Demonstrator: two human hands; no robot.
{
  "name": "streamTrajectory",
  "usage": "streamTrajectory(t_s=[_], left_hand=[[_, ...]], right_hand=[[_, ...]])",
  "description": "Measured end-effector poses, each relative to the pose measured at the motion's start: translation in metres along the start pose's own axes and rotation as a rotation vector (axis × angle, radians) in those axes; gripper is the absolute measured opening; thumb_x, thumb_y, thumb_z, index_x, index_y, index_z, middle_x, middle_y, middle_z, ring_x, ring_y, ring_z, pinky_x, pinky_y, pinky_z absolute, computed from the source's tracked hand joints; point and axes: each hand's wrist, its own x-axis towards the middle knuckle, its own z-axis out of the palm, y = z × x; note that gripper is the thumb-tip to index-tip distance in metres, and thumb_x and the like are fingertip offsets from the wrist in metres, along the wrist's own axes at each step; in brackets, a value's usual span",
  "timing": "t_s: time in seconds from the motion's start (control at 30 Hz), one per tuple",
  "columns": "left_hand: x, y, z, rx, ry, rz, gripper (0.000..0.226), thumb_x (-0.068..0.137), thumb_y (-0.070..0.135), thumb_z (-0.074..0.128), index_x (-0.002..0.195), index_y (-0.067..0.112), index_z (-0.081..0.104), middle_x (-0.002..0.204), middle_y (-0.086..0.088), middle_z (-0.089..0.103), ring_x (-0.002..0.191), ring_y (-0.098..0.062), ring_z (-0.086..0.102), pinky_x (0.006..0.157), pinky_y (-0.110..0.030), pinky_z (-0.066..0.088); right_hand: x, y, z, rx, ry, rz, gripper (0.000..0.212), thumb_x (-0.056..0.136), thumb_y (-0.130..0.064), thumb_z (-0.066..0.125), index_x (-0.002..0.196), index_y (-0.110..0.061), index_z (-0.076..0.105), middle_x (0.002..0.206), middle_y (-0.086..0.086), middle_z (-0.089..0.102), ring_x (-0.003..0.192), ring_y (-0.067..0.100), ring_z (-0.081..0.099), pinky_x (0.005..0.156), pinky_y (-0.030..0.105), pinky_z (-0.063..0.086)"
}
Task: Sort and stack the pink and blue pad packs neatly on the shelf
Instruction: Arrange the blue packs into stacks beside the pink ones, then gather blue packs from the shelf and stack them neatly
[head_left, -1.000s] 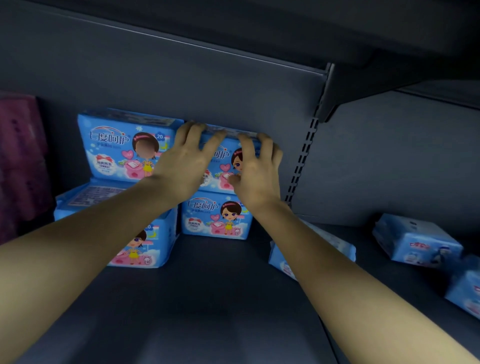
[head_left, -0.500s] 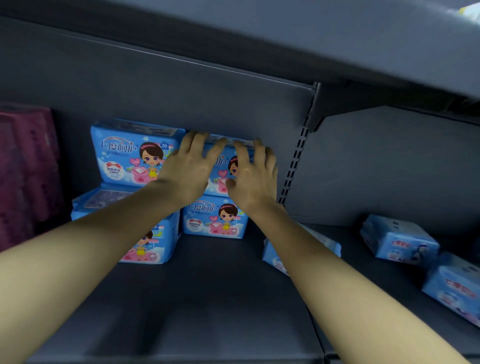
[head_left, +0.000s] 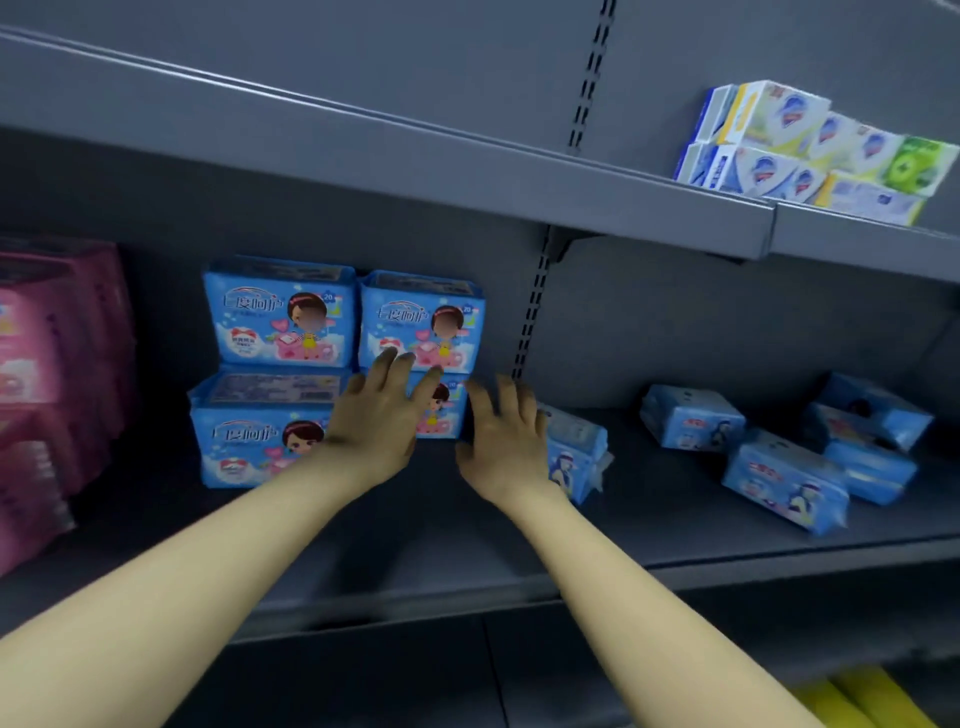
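The left hand (head_left: 379, 415) and right hand (head_left: 504, 441) hang open, holding nothing, before the stacked blue packs (head_left: 280, 317). Rightward, loose blue packs (head_left: 784, 483) lie on the shelf (head_left: 675, 525). They are probably light, squashy and slick, best gripped across both short ends.

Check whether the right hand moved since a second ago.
Yes. The right hand has come off the top right blue pack, now lower and right of it.

On the shelf (head_left: 467, 540), a two-by-two block of packs (head_left: 280, 312) stands toward ten o'clock. A taller pile of packs (head_left: 52, 364) sits at nine o'clock, apart from it. Just right of the block one pack (head_left: 576, 452) lies tipped. More loose packs (head_left: 784, 478) lie scattered at three o'clock. Boxes (head_left: 810, 145) sit on the upper shelf (head_left: 467, 171) at one o'clock.
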Motion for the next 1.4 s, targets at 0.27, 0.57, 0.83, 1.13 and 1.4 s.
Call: streamTrajectory(t_s=[0.27,0.57,0.83,1.13,1.4], left_hand=[[-0.037,0.049,0.012,-0.038,-0.07,0.133,0.074,0.092,0.022,0.051,0.15,0.019,0.005,0.155,-0.014,0.005,0.144,-0.032,0.003,0.111,-0.043,0.022],[-0.058,0.123,0.021,-0.117,-0.059,0.319,0.067,0.089,0.025,0.051,0.146,0.017,0.016,0.15,-0.01,0.019,0.139,-0.029,0.017,0.103,-0.038,0.031],[-0.062,0.194,0.015,-0.113,-0.051,0.45,0.064,0.091,0.02,0.049,0.146,0.017,0.015,0.151,-0.011,0.015,0.143,-0.029,0.009,0.108,-0.04,0.027],[-0.054,0.301,-0.004,-0.112,-0.018,0.569,0.065,0.092,0.023,0.047,0.147,0.014,0.013,0.153,-0.012,0.014,0.143,-0.029,0.008,0.108,-0.039,0.028],[-0.033,0.404,-0.011,-0.149,-0.003,0.643,0.065,0.091,0.022,0.047,0.147,0.015,0.014,0.153,-0.013,0.013,0.144,-0.03,0.007,0.11,-0.04,0.026]], right_hand=[[-0.067,0.018,0.011,-0.067,-0.018,0.153,0.07,0.089,-0.027,0.053,0.148,-0.019,0.018,0.155,0.011,0.013,0.142,0.032,0.011,0.112,0.052,0.017],[-0.142,0.071,0.011,-0.109,-0.063,0.338,0.066,0.092,-0.029,0.052,0.147,-0.019,0.018,0.155,0.01,0.013,0.141,0.03,0.013,0.111,0.048,0.019],[-0.189,0.138,-0.009,-0.108,-0.063,0.502,0.067,0.092,-0.03,0.052,0.148,-0.021,0.017,0.155,0.01,0.011,0.141,0.032,0.011,0.112,0.05,0.018],[-0.233,0.225,-0.033,-0.093,-0.045,0.6,0.067,0.091,-0.029,0.054,0.147,-0.02,0.019,0.155,0.009,0.012,0.141,0.033,0.011,0.112,0.052,0.016],[-0.259,0.311,-0.058,-0.106,-0.025,0.643,0.067,0.092,-0.03,0.054,0.148,-0.021,0.018,0.156,0.008,0.01,0.143,0.032,0.008,0.114,0.052,0.014]])
